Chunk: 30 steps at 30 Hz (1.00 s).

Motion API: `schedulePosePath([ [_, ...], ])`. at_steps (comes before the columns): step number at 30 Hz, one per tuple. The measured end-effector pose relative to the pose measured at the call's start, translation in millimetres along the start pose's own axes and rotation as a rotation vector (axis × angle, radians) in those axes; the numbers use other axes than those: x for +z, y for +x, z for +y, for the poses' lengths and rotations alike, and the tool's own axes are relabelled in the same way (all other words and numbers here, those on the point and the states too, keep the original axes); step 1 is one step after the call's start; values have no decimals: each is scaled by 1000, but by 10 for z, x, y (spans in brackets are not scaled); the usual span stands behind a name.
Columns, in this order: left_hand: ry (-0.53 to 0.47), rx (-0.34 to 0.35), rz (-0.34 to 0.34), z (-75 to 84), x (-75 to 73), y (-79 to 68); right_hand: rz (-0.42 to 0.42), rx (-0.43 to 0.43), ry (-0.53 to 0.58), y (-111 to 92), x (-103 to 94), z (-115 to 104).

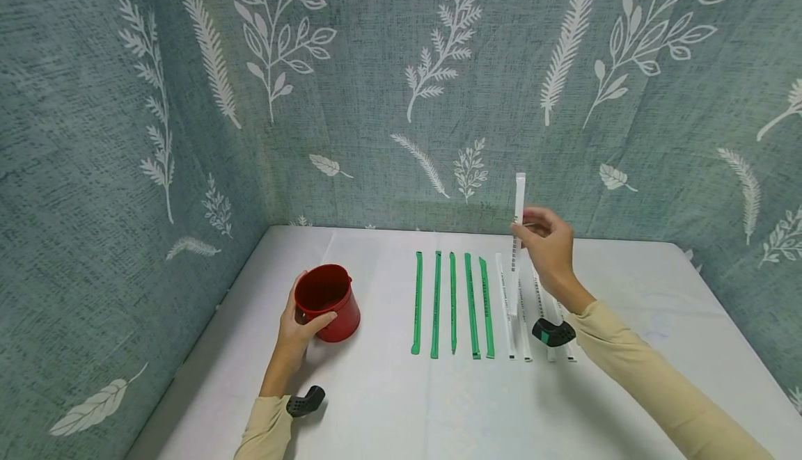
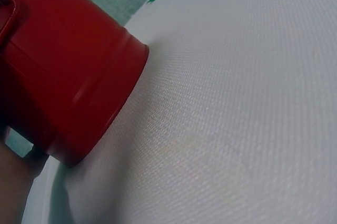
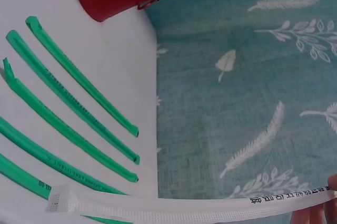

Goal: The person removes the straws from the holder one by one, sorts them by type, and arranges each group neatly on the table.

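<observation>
My left hand [image 1: 294, 331] grips the side of a small red bucket [image 1: 343, 317], thumb on the near side and fingers round the far left side. The bucket's mouth faces up, and its wall and base fill the left of the left wrist view. My right hand [image 1: 550, 248] pinches a white paper-wrapped straw [image 1: 517, 251] near its upper part, holding it upright above the table. In the right wrist view, this white wrapped straw [image 3: 174, 211] stretches across the bottom, dark printing along it. Below it lie several white wrapped straws [image 1: 525, 335], partly hidden by the hand and wrist.
Several green wrapped straws [image 1: 436, 307] lie side by side in a row between the bucket and the white ones. A white cloth covers the table [image 1: 388, 404]. Behind and beside it hangs a green leaf-patterned curtain [image 1: 376, 98].
</observation>
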<state>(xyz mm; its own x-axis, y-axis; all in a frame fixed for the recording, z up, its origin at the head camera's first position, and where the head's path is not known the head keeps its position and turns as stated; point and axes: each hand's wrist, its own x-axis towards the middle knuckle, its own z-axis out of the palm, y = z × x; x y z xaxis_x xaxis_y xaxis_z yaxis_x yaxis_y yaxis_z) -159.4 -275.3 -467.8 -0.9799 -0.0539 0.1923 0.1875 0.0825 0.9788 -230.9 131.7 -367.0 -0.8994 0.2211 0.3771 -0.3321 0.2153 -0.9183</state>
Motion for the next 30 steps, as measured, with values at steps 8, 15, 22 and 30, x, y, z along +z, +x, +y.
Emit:
schedulePosePath([
  [8, 8, -5, 0, 11, 7, -6, 18, 19, -18, -2, -94, 32],
  [15, 2, 0, 1, -2, 6, -1, -22, 42, -51, -1, -206, 72],
  [22, 3, 8, 0, -14, -2, 1, -35, 89, -104, 1, -316, 106],
  [30, 10, -2, 2, -10, 2, 1, -37, 142, -144, 2, -464, 191],
])
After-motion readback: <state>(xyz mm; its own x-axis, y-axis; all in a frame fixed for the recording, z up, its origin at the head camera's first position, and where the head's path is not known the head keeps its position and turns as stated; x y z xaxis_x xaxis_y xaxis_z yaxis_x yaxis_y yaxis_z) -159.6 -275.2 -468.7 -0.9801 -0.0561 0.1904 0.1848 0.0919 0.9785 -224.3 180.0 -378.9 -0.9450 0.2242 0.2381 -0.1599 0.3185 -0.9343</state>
